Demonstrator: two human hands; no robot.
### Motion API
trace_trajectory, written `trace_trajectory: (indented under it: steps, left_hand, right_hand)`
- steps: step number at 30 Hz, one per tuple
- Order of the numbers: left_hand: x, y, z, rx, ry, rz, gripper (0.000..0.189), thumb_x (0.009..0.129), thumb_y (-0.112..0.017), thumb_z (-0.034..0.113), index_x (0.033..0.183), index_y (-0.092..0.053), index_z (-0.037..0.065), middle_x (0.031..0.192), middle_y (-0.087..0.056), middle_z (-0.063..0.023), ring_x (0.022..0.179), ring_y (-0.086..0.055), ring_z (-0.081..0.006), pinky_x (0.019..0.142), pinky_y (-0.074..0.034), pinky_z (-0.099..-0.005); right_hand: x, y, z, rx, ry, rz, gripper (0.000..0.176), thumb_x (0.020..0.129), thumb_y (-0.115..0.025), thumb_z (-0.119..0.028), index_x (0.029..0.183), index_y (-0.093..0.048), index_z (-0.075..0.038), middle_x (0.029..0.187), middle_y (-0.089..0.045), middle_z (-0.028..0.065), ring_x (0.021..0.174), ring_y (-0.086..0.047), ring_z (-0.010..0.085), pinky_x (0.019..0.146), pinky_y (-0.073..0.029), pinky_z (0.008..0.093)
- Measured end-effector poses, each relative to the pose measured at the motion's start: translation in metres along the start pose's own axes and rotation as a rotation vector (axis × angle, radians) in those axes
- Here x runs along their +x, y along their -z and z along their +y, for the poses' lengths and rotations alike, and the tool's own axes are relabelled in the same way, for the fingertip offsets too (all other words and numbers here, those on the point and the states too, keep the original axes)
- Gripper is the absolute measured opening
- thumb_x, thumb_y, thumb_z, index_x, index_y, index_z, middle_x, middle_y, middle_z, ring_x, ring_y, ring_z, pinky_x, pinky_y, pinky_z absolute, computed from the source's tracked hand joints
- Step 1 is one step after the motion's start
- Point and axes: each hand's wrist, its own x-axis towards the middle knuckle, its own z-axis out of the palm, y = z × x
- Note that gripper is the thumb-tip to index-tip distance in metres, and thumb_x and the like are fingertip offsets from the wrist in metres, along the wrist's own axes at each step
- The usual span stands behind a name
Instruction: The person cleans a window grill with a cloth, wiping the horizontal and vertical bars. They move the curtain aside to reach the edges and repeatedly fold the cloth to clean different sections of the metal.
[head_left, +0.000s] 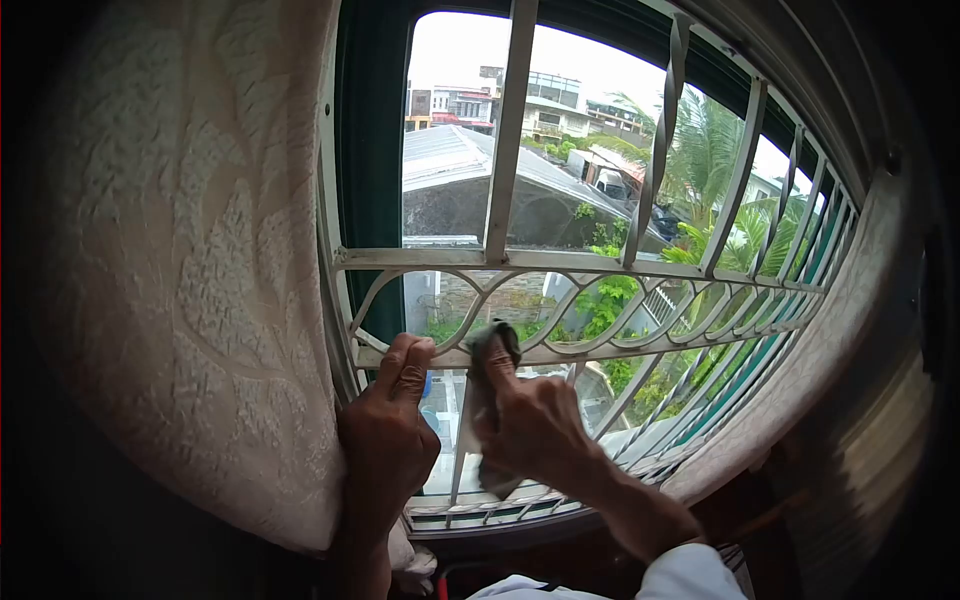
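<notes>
A white metal window grille [580, 268] with a band of curved scrollwork fills the middle of the view. My left hand [392, 425] is at its left end, fingers bent over the lower horizontal bar and closed on it. Just to the right, my right hand [535, 420] holds a dark grey-green rag [495, 478], bunched under the fingers. The index finger presses part of the rag against the lower bar and the bottom of a curl. My palm hides some of the rag and the upright behind it.
A pale patterned curtain [240, 260] hangs close on the left, and another curtain [770, 410] borders the right side. Beyond the grille are a dark green window frame [370, 150], a grey roof [445, 155], plants and buildings.
</notes>
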Motion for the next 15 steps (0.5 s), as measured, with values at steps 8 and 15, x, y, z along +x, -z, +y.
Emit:
trace_trajectory:
  steps: [8, 15]
  left_hand:
    - [-0.004, 0.005, 0.005, -0.005, 0.004, -0.050, 0.059, 0.082, -0.049, -0.012, 0.137, -0.062, 0.005, 0.134, -0.065, -0.0204, 0.100, -0.075, -0.0347, 0.077, -0.062, -0.0404]
    - [-0.002, 0.004, 0.003, 0.021, 0.002, -0.057, 0.058, 0.081, -0.049, -0.012, 0.135, -0.063, 0.003, 0.132, -0.066, -0.0208, 0.097, -0.075, -0.0357, 0.076, -0.061, -0.0413]
  right_hand:
    - [0.016, 0.082, 0.016, -0.467, 0.024, -0.051, 0.058, 0.076, -0.073, -0.012, 0.132, -0.065, 0.000, 0.061, -0.064, 0.0167, 0.057, -0.068, 0.0331, 0.061, -0.057, 0.0474]
    - [-0.027, 0.010, 0.022, 0.244, 0.134, 0.169, 0.069, 0.072, -0.071, -0.006, 0.139, -0.056, -0.001, 0.064, -0.061, 0.0182, 0.053, -0.065, 0.0361, 0.054, -0.053, 0.0433]
